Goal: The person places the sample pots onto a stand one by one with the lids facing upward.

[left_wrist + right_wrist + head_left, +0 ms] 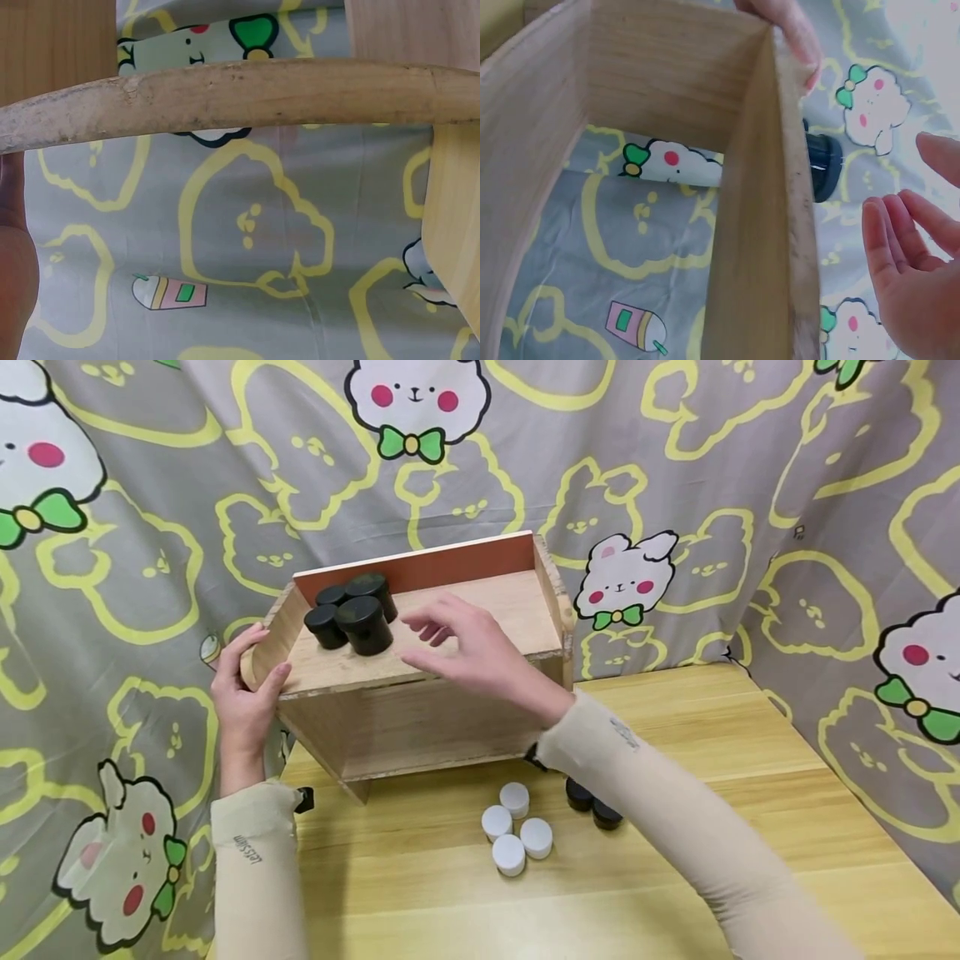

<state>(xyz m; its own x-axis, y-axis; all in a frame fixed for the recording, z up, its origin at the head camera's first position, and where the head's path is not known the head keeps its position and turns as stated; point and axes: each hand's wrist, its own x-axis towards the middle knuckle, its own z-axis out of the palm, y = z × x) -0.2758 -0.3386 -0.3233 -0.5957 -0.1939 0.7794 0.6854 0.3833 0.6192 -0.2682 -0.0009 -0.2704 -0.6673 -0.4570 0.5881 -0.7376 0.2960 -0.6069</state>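
Observation:
A small wooden shelf [510, 597] with a reddish-brown back strip stands on the table. My left hand [246, 702] grips its left end panel, thumb at the front corner and fingers over the outer side. Several black lidded jars [365, 628] stand close together on the top board, towards the left. Just right of them is my right hand [474, 647], above the board, its fingers loosely bent and thumb apart, holding nothing. In the right wrist view, a gap separates the right hand [915, 277] from a black jar [825, 169]. Most of the left hand is out of its wrist view.
Several white round lids or jars [510, 853] sit in a cluster on the wood-grain table [420, 893] before the shelf. Black round pieces [606, 814] lie to their right, partly hidden by the right forearm. A patterned curtain [465, 485] hangs behind the shelf and around the sides.

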